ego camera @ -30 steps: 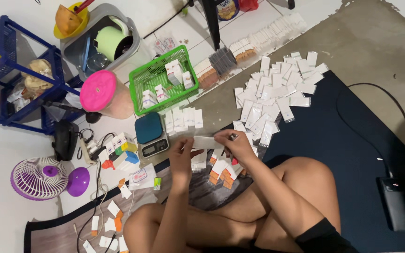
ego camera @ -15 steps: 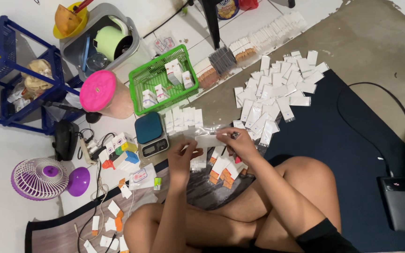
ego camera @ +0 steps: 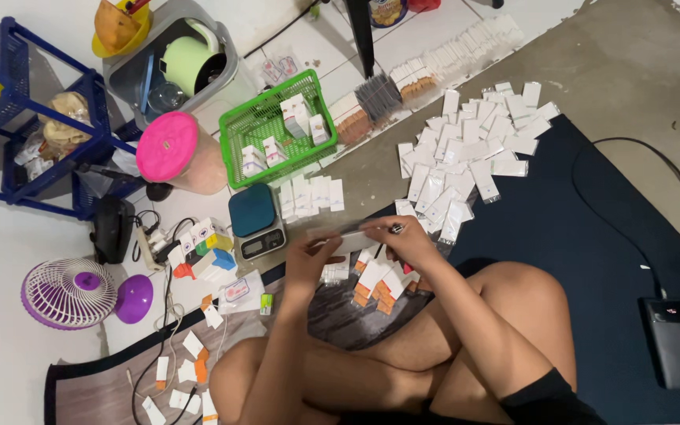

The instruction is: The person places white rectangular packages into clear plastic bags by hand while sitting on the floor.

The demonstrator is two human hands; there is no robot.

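Observation:
I sit cross-legged on the floor. My left hand (ego camera: 308, 256) and my right hand (ego camera: 399, 236) hold a small clear plastic packet (ego camera: 348, 236) between them, level, just above my knees. The right hand's fingers also pinch a small dark item at the packet's right end; I cannot tell what it is. Small white-and-orange boxes (ego camera: 379, 285) lie in a loose heap under my hands. A small digital scale (ego camera: 255, 220) with a teal top sits just left of my left hand.
Filled white packets (ego camera: 474, 153) lie spread on the floor and the dark blue mat (ego camera: 592, 260). A green basket (ego camera: 277, 130) holds small boxes. A pink-lidded jar (ego camera: 171, 153), blue rack (ego camera: 33, 118), small purple fan (ego camera: 72, 293) and power bank (ego camera: 678, 342) stand around.
My hands have come together and raised the clear packet level between them; a moment before they were lower, among the small boxes.

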